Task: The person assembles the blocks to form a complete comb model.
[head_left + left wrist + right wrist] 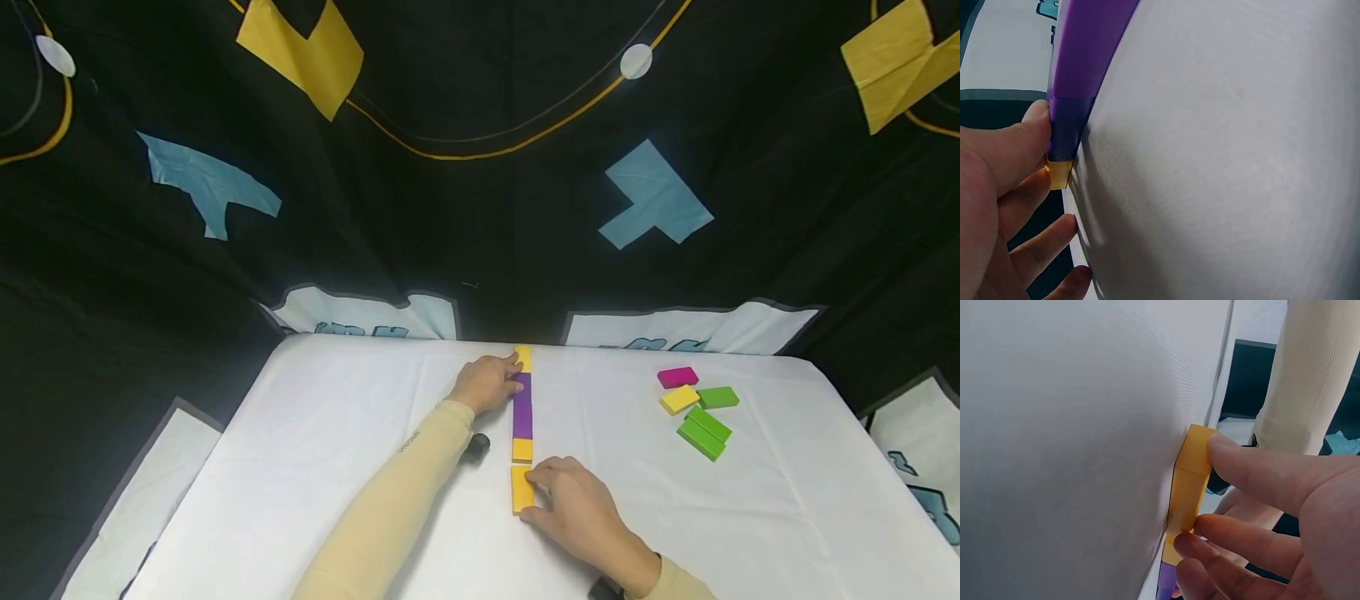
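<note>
Looking down at a white-covered table [315, 433], we find blocks in a straight row leading away from the person: a far yellow block [524, 360], two purple blocks [522, 422], then a middle yellow block [522, 451]. In line with these, just apart from them, lies a near yellow block [521, 492]. The left hand [483, 383], its fingers loosely spread, touches the row's left side towards the far end; from the left wrist we see its thumb against a purple block. The right hand [577, 508] is partly closed, pinching the near yellow block between thumb and fingertips. Well to the right, we notice a magenta block [678, 377], a loose yellow block [679, 400] and three green blocks [701, 439]. A black cloth [450, 242] hangs behind.
</note>
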A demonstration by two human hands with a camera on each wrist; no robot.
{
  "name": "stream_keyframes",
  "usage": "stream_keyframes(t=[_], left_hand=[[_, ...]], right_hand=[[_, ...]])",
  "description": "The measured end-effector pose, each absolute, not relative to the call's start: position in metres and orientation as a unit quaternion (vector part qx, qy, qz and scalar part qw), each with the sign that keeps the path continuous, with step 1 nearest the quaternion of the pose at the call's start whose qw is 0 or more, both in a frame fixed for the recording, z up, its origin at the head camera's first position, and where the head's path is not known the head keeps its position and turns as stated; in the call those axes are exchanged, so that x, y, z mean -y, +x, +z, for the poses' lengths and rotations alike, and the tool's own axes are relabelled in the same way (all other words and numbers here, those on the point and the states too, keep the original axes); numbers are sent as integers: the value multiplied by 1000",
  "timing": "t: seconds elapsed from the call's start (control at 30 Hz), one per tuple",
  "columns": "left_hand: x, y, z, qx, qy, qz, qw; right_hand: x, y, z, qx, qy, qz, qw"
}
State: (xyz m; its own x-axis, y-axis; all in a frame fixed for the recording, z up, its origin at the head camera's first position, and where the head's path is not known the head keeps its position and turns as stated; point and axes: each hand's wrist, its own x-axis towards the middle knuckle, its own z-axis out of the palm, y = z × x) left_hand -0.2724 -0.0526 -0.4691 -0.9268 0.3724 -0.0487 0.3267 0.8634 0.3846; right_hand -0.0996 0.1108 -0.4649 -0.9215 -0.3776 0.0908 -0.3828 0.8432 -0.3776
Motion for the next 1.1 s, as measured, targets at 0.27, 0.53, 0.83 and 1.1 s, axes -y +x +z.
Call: stream_keyframes(t=[0.27,0.53,0.83,1.1], left_hand=[[53,-273,-469,-963,186,187,58],[53,-272,-469,-962,186,189,59],[53,-274,-470,-962,187,188,58],[54,-273,-468,-962,191,186,58]], right_hand=[[-112,-103,-468,960,195,196,30],[-111,-106,-470,959,196,202,36],[-110,-108,-471,958,192,210,46],[-115,-110,-466,958,159,239,21]])
